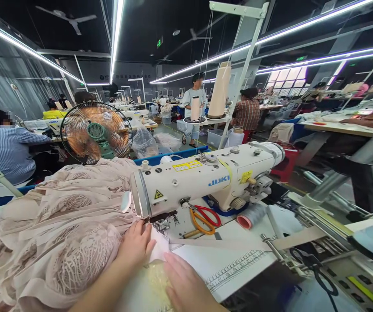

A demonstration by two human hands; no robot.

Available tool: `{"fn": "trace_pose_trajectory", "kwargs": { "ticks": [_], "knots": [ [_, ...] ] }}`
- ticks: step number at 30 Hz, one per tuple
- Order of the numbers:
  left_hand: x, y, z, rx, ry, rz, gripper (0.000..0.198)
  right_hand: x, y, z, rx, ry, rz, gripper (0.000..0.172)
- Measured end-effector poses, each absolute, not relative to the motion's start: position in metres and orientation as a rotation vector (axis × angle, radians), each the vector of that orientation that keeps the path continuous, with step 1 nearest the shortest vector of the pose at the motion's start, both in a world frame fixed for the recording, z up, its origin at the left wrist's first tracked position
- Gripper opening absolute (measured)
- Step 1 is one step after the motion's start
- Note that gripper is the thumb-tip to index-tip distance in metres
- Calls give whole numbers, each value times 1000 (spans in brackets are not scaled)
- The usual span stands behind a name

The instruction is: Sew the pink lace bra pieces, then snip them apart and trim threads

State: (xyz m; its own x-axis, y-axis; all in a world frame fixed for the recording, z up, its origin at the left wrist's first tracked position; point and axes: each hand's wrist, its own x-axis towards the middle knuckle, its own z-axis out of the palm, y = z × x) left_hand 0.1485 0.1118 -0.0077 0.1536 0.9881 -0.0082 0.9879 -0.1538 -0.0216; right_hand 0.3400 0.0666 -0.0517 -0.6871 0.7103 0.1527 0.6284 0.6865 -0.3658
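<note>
On my feed the left hand (136, 247) lies flat with fingers stretched out, closed around nothing. It presses the pink lace fabric (63, 234) down just in front of the needle end of the sewing machine (205, 177). I see the right hand (186, 286) nearer the camera than the machine, also palm down and open, resting on a pale piece of cloth (160, 251) that runs up under the machine's head. The rest of the fabric is heaped to the left of the machine, reaching back behind its needle end.

Under the machine's arm lie orange-and-red scissors (205, 219), and just right of them a grey thread spool (253, 215) lies on its side on the white table (238, 264). Behind the machine a tall thread cone (220, 91) stands on a rack. Behind and to the left of it a fan (96, 132) faces me.
</note>
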Motion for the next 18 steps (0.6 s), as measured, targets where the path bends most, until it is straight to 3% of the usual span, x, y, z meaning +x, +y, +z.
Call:
{"fn": "trace_pose_trajectory", "kwargs": {
  "ticks": [7,18],
  "knots": [
    [147,93,-13,-2593,-1480,-114,37,312,70,-63,-1094,-2453,449,49],
    [132,82,-16,-2774,-1440,-265,45,307,67,-66,-1028,-2375,413,48]
  ]
}}
